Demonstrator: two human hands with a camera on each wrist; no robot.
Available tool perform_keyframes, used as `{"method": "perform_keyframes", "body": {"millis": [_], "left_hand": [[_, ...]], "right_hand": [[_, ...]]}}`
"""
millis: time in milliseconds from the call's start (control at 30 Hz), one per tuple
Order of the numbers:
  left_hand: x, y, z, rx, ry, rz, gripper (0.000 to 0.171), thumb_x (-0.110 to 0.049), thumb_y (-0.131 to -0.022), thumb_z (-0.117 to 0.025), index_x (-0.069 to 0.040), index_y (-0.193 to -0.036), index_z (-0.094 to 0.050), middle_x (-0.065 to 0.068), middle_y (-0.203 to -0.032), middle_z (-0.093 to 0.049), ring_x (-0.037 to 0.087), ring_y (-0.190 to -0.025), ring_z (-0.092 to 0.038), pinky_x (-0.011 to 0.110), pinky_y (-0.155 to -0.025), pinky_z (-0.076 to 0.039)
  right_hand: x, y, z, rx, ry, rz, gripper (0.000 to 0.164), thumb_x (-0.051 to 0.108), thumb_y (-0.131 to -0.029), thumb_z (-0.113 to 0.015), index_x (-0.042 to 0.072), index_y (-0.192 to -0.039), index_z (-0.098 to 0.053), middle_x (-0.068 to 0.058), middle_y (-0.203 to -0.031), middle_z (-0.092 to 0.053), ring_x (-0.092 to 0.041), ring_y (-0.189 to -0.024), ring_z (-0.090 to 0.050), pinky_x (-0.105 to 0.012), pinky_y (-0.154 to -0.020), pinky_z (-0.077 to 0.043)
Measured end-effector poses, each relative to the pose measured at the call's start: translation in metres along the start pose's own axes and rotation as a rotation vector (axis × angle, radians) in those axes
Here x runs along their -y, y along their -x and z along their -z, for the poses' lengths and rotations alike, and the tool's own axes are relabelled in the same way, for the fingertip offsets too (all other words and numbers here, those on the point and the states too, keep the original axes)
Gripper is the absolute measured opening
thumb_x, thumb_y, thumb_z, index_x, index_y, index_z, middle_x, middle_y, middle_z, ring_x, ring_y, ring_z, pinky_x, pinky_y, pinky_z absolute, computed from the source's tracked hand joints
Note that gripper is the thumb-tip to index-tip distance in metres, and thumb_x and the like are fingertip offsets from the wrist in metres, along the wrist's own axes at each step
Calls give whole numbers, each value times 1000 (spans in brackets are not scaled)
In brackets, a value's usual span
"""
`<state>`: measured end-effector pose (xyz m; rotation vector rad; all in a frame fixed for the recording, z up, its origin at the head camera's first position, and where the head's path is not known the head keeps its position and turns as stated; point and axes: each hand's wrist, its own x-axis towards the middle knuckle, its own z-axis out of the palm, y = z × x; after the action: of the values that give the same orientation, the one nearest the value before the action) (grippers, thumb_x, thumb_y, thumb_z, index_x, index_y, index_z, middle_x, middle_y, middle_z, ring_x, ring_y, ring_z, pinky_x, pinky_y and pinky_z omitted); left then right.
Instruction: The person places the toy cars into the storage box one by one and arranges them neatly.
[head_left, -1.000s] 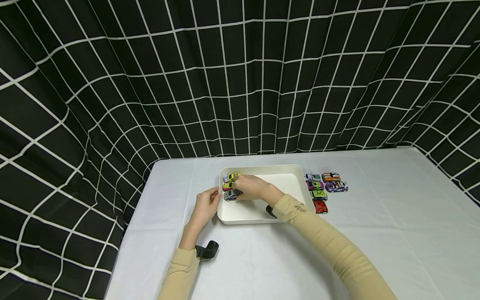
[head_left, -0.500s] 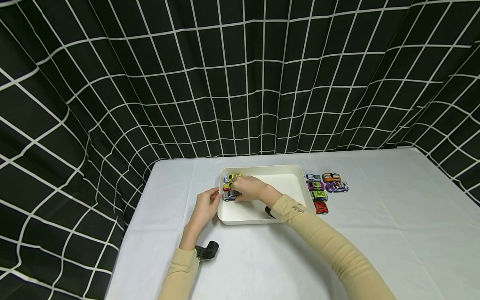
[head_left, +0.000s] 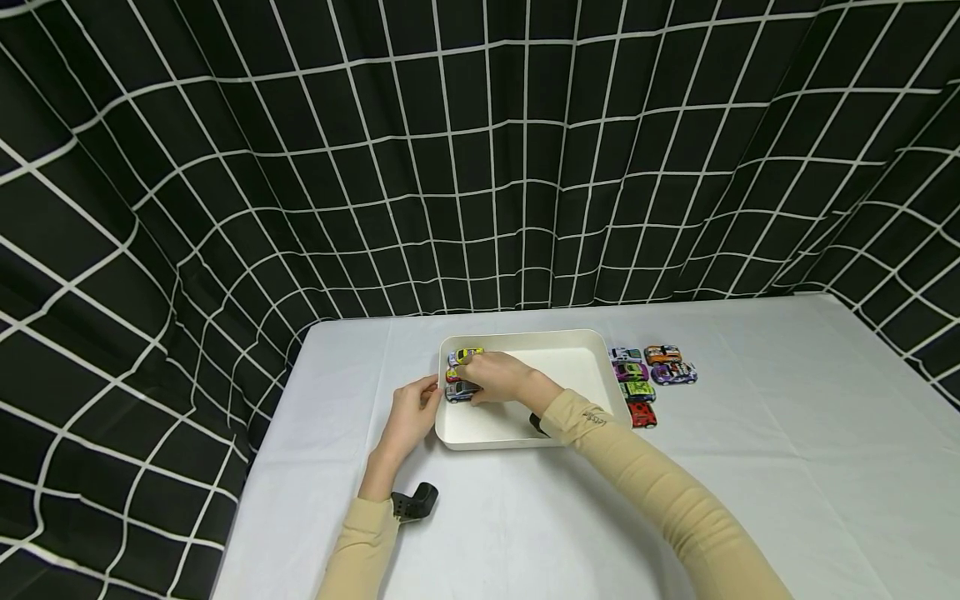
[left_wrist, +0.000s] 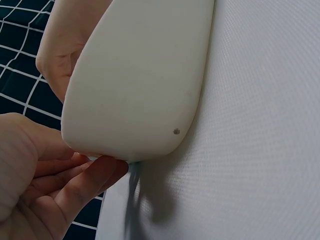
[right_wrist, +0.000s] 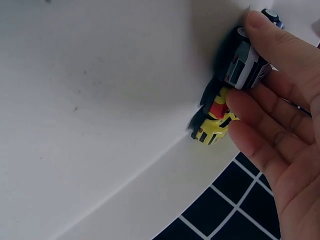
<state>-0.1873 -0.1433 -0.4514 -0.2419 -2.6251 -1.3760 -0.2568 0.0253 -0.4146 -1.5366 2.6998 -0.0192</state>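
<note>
Work seems partway: 3 toy cars (head_left: 466, 356) inside white tray (head_left: 487, 429) at its left end; 6 toy cars (head_left: 629, 372), seemingly left to do, outside beyond the right end. Right hand (head_left: 498, 377) pinches gray toy car (head_left: 459, 391), nearest of the 3; left hand (head_left: 408, 408) at the tray's left end, grip cannot be told. Left wrist view shows a dark spot (left_wrist: 176, 131) on the outer wall, unseen from the head

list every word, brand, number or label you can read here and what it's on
No text can be read with certainty.
Right sleeve: dark lettering near the cuff, too small and blurred to read.
Toy cars beside the tray: colourful markings, too small to tell if any are words or numbers.
Grey car in the tray: stripes on its side, no legible text.
</note>
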Motion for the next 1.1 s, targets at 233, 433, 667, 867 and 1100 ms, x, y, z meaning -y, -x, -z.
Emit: {"method": "perform_keyframes", "body": {"millis": [233,433,667,867,1100], "left_hand": [[-1,0,-2,2,3,8,30,0,-90,-55,14,-117,-55,23,-98,-65,28,-85,-65,31,-71,-55],[-2,0,-2,3,-2,26,31,0,-90,-56,15,-117,-55,22,-97,-64,27,-85,-64,30,-71,-55],[-2,0,-2,-10,-3,24,30,0,-90,-55,14,-117,-56,22,-97,-65,27,-85,-64,30,-71,-55],[-1,0,-2,-20,3,24,30,0,-90,-56,13,-117,-56,23,-99,-65,27,-86,-65,31,-73,-55],[1,0,-2,-20,2,9,29,1,-89,-55,14,-116,-56,22,-97,-65,26,-84,-64,31,-71,-55]], "right_hand": [[-2,4,4,-31,41,21,40,29,-72,-79,6,-102,-67,-7,-97,-65,-18,-86,-62,-31,-79,-52],[-6,15,17,-103,129,40,33,30,-75,-76,8,-99,-68,-4,-96,-65,-17,-86,-62,-33,-74,-51],[-19,43,35,-178,144,49,20,20,-79,-73,8,-93,-66,-3,-88,-63,-17,-83,-61,-32,-68,-48],[-33,70,39,-227,160,36,16,17,-79,-74,8,-86,-63,-2,-82,-59,-17,-78,-58,-30,-63,-46],[-46,100,40,-292,145,-9,16,15,-78,-75,6,-86,-64,-2,-82,-60,-17,-76,-58,-31,-63,-47]]}}
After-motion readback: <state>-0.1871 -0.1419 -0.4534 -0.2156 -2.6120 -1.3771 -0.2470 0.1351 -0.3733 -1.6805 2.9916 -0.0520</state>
